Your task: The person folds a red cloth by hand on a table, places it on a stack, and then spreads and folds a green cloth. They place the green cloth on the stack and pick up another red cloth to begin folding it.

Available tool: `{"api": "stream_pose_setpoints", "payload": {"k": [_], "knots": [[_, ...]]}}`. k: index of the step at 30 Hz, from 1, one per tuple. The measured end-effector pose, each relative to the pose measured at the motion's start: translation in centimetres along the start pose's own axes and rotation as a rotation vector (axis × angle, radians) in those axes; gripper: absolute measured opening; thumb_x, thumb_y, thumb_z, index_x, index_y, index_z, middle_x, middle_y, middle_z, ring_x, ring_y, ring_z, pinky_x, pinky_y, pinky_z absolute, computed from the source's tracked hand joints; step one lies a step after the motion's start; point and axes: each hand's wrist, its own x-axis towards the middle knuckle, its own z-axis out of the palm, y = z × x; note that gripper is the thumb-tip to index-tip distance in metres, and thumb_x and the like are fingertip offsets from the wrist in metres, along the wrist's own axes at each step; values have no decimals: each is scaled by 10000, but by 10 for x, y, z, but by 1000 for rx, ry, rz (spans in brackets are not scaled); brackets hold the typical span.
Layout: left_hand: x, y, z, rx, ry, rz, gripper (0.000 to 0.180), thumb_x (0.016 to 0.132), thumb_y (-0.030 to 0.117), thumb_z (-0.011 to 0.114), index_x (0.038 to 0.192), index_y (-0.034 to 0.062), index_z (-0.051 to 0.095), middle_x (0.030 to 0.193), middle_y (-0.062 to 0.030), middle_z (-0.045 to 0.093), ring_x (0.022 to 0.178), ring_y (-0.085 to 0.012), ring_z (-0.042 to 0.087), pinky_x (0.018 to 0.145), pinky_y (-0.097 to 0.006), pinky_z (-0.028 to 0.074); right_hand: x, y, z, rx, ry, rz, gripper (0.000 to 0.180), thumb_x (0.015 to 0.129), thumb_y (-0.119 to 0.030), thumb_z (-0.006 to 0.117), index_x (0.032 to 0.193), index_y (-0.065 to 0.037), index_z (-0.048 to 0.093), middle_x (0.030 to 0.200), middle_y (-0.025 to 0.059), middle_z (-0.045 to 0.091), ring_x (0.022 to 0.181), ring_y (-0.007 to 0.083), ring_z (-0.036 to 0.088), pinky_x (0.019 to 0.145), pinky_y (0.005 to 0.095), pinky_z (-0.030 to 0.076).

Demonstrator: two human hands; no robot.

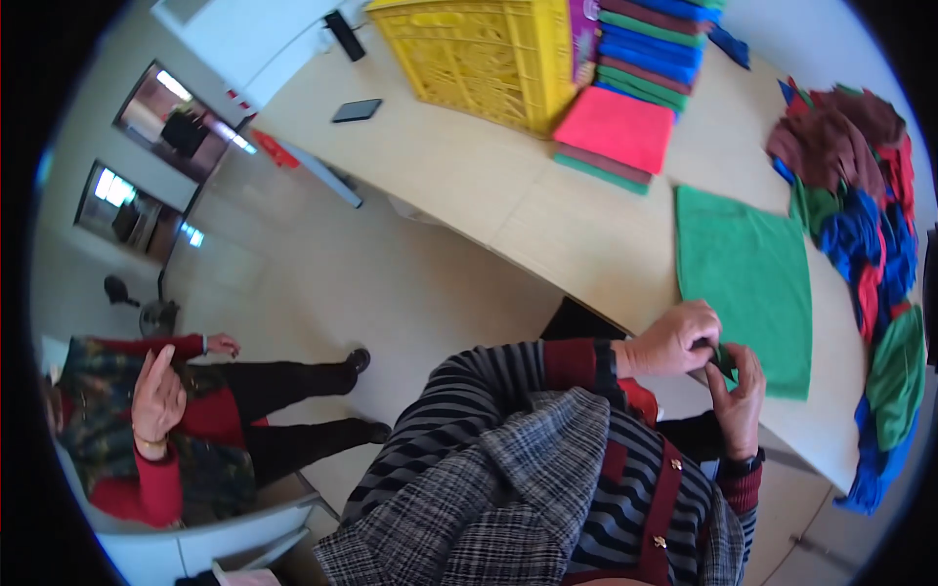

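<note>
A green cloth (747, 283) lies spread flat near the table's edge in front of me. Just over its near left corner, my left hand (672, 342) is closed, with thumb and fingertips pinched together. Close beside it, my right hand (740, 398) pinches a small dark green piece (723, 362) between thumb and fingers. Both hands seem to grip this piece; whether it is joined to the cloth cannot be made out. Beyond the cloth sits a neat stack of folded cloths (616, 132) with a red one on top.
A taller stack of folded cloths (650, 54) stands behind, beside a yellow plastic crate (479, 63). Rumpled red, blue, brown and green cloths (850, 195) are heaped at the right. A phone (358, 110) lies on the table (440, 146). Another person (166, 410) is at the left.
</note>
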Motion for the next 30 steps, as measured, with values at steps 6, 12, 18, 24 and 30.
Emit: {"api": "stream_pose_setpoints", "payload": {"k": [6,12,18,24,30], "knots": [[1,2,9,25,-25,-42,201,719,-61,713,819,50,578,869,-89,640,890,-303,621,778,-398,512,-1,7,-3,-153,37,-44,188,828,27,684,1001,1,614,877,167,633,819,377,627,708,450,494],[15,7,-6,91,-148,40,239,691,-22,759,842,53,589,862,-104,612,889,-330,615,792,-431,483,7,-9,-10,-246,79,-85,213,796,82,655,989,-4,624,869,170,639,818,394,632,710,451,501],[40,-10,-11,325,-314,196,275,666,28,785,844,56,578,854,-110,576,937,-344,597,888,-454,450,-8,-5,-60,-221,205,-41,193,811,80,644,983,-8,635,874,161,651,813,374,644,717,414,521],[48,-36,-29,437,-391,221,267,679,52,794,850,53,589,857,-103,583,935,-329,601,930,-461,459,-40,9,-100,-157,360,39,183,850,89,642,1005,-10,652,889,137,664,818,295,668,746,344,526],[50,-44,-78,521,-429,141,205,708,73,796,819,37,628,838,-114,602,911,-329,609,913,-444,491,-56,40,-132,-18,523,178,164,954,30,631,1113,4,663,1038,60,697,985,142,626,891,293,497]]}}
